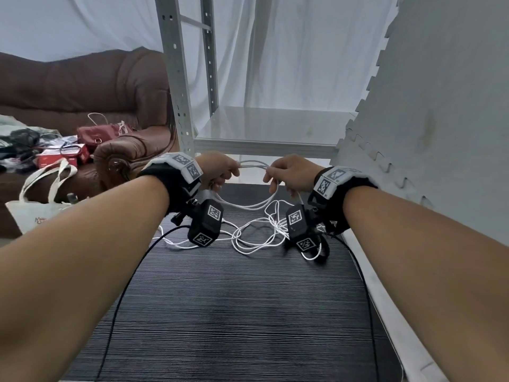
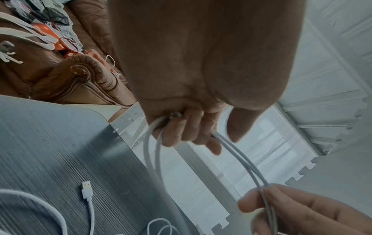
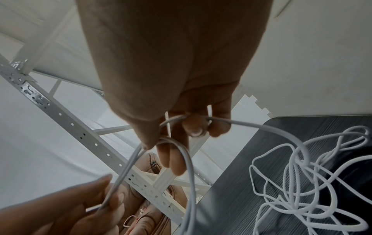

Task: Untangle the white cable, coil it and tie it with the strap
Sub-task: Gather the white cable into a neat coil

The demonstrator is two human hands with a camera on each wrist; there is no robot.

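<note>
The white cable (image 1: 252, 235) lies mostly in a loose tangle on the dark ribbed desk (image 1: 225, 312), its USB plug (image 2: 87, 188) flat on the surface, while a few strands are lifted above it. The left hand (image 1: 217, 169) has its fingers curled round those strands, and the right hand (image 1: 292, 172) pinches them just beside it. A metal shelf (image 1: 270, 128) stands behind the desk.

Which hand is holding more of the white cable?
The left hand: its curled fingers grip gathered loops of the white cable, with strands leaving both sides of the fist. The right hand only pinches the strands between them.
</note>
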